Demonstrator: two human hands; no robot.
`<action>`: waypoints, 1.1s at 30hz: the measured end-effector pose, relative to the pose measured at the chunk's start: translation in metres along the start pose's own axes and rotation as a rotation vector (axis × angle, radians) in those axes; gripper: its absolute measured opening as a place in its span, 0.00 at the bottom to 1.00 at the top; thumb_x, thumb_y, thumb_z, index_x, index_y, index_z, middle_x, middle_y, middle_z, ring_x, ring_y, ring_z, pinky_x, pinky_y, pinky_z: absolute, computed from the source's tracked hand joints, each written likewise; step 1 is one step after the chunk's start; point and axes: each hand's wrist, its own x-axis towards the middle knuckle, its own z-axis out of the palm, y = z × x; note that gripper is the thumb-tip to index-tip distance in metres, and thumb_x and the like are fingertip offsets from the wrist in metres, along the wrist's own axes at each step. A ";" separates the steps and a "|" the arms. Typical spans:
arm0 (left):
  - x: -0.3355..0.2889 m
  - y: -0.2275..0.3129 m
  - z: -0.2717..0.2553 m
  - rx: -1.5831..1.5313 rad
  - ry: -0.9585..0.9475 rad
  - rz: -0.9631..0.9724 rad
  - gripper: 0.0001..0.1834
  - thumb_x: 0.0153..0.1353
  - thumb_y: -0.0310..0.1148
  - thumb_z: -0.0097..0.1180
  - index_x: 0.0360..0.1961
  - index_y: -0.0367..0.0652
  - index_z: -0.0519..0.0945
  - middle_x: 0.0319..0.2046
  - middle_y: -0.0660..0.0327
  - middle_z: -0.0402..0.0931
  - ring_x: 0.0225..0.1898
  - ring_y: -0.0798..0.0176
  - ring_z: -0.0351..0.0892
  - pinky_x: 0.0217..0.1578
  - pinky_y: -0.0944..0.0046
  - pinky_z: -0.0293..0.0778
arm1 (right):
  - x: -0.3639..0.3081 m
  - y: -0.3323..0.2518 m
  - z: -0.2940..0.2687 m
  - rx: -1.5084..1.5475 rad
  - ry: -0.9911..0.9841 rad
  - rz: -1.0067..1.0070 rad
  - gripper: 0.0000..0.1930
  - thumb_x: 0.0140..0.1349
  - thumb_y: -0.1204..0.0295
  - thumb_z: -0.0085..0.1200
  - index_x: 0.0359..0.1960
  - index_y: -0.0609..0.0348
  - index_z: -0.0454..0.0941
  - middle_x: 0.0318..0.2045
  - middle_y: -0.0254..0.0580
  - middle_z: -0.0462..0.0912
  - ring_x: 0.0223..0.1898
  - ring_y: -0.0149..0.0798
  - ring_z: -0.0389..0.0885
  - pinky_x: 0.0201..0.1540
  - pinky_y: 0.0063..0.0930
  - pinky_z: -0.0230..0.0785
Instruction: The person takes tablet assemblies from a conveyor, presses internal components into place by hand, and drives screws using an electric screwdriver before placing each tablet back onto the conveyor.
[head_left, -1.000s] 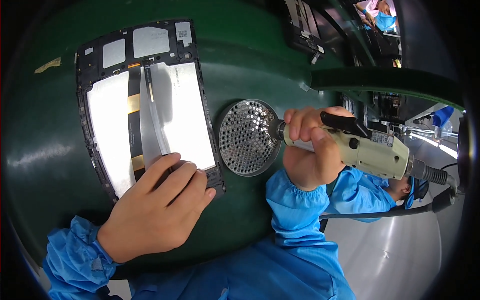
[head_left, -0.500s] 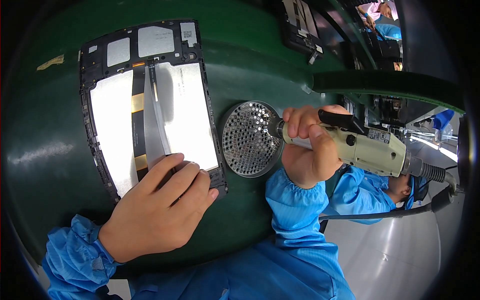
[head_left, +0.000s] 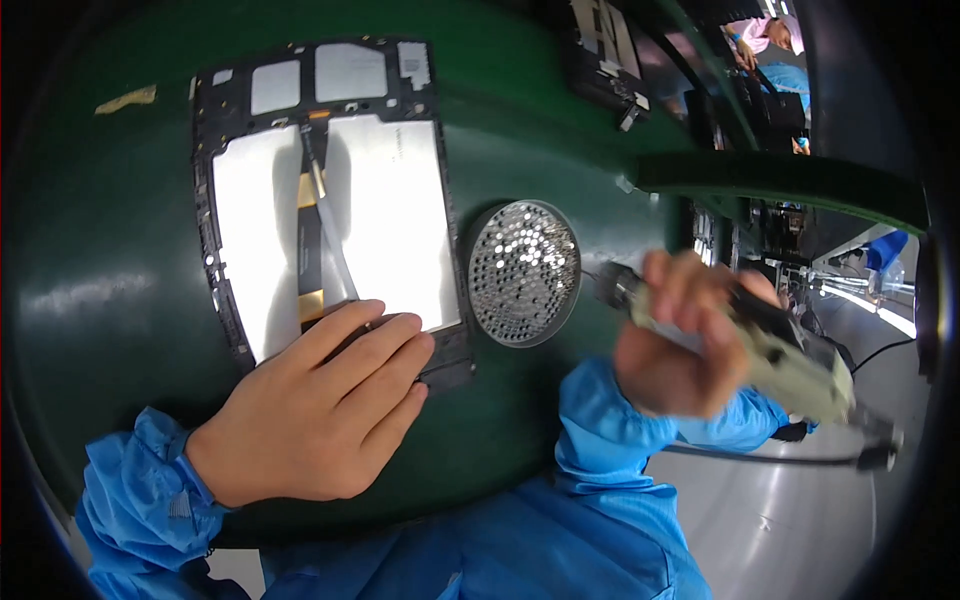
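I'm resting the left hand flat, fingers extended, on the near end of the tablet. The tablet is lying on the table, its right edge just beside the dish. I'm gripping the driver in the right hand, its bit pointing at the dish's right rim. Wider room is spreading past the tablet's left edge, where a scrap is lying.
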 end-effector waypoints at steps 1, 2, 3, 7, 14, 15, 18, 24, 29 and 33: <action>0.001 0.000 -0.002 -0.026 0.016 0.013 0.07 0.49 0.26 0.63 0.32 0.39 0.83 0.43 0.48 0.79 0.49 0.48 0.78 0.54 0.47 0.72 | -0.002 -0.014 0.004 0.007 -0.021 -0.004 0.20 0.56 0.70 0.55 0.53 0.50 0.69 0.20 0.35 0.68 0.23 0.34 0.68 0.35 0.40 0.62; 0.001 -0.001 -0.002 -0.052 0.028 0.027 0.07 0.50 0.27 0.64 0.31 0.39 0.83 0.42 0.48 0.79 0.49 0.48 0.78 0.53 0.48 0.72 | -0.008 -0.025 0.015 0.034 -0.033 0.011 0.18 0.57 0.72 0.54 0.51 0.50 0.69 0.20 0.35 0.69 0.23 0.35 0.70 0.34 0.38 0.64; 0.000 -0.002 -0.001 -0.060 0.020 0.014 0.07 0.50 0.27 0.64 0.31 0.39 0.83 0.42 0.48 0.79 0.49 0.48 0.78 0.53 0.48 0.72 | -0.016 -0.032 0.022 0.048 -0.095 0.055 0.17 0.57 0.73 0.54 0.49 0.51 0.69 0.20 0.36 0.71 0.23 0.36 0.72 0.33 0.37 0.66; 0.003 -0.010 0.007 -0.050 0.067 0.036 0.05 0.49 0.26 0.64 0.29 0.38 0.84 0.42 0.48 0.79 0.48 0.49 0.78 0.53 0.48 0.73 | -0.041 -0.023 0.042 0.111 -0.303 0.103 0.17 0.55 0.78 0.57 0.44 0.57 0.66 0.20 0.40 0.73 0.22 0.38 0.75 0.26 0.38 0.71; 0.008 -0.011 0.017 -0.069 0.101 0.043 0.04 0.49 0.25 0.62 0.27 0.36 0.83 0.40 0.48 0.79 0.48 0.49 0.77 0.52 0.48 0.73 | -0.049 -0.009 0.055 0.043 -0.369 0.123 0.17 0.54 0.78 0.53 0.46 0.55 0.65 0.18 0.35 0.72 0.19 0.33 0.72 0.23 0.30 0.67; 0.009 -0.011 0.019 -0.071 0.105 0.039 0.04 0.49 0.25 0.62 0.27 0.36 0.83 0.40 0.48 0.79 0.48 0.49 0.77 0.52 0.48 0.73 | -0.050 -0.010 0.052 0.064 -0.354 0.136 0.18 0.51 0.81 0.56 0.44 0.58 0.65 0.18 0.38 0.72 0.18 0.36 0.73 0.23 0.33 0.68; 0.005 -0.008 0.011 -0.061 0.094 0.023 0.04 0.49 0.25 0.62 0.27 0.35 0.82 0.40 0.48 0.79 0.47 0.49 0.77 0.52 0.48 0.73 | -0.051 -0.013 0.055 0.122 -0.352 0.162 0.19 0.47 0.84 0.58 0.41 0.61 0.66 0.18 0.42 0.73 0.18 0.39 0.73 0.24 0.36 0.71; 0.005 -0.011 0.016 -0.073 0.107 0.037 0.05 0.49 0.25 0.62 0.27 0.34 0.83 0.40 0.48 0.79 0.47 0.48 0.77 0.52 0.48 0.73 | -0.052 -0.011 0.059 0.090 -0.369 0.173 0.19 0.45 0.84 0.58 0.40 0.62 0.67 0.18 0.43 0.74 0.19 0.40 0.74 0.26 0.39 0.72; 0.005 -0.012 0.012 -0.075 0.079 0.042 0.06 0.49 0.25 0.62 0.28 0.34 0.83 0.41 0.48 0.78 0.48 0.48 0.77 0.53 0.48 0.73 | -0.045 -0.005 0.059 0.013 -0.478 0.127 0.17 0.51 0.79 0.54 0.43 0.56 0.64 0.17 0.36 0.72 0.16 0.34 0.72 0.22 0.32 0.68; 0.010 -0.011 0.019 -0.072 0.078 0.045 0.06 0.50 0.26 0.62 0.29 0.34 0.83 0.42 0.48 0.78 0.48 0.49 0.77 0.53 0.48 0.72 | -0.044 -0.001 0.050 0.032 -0.509 0.109 0.17 0.51 0.80 0.54 0.43 0.57 0.64 0.17 0.36 0.73 0.16 0.34 0.72 0.22 0.33 0.68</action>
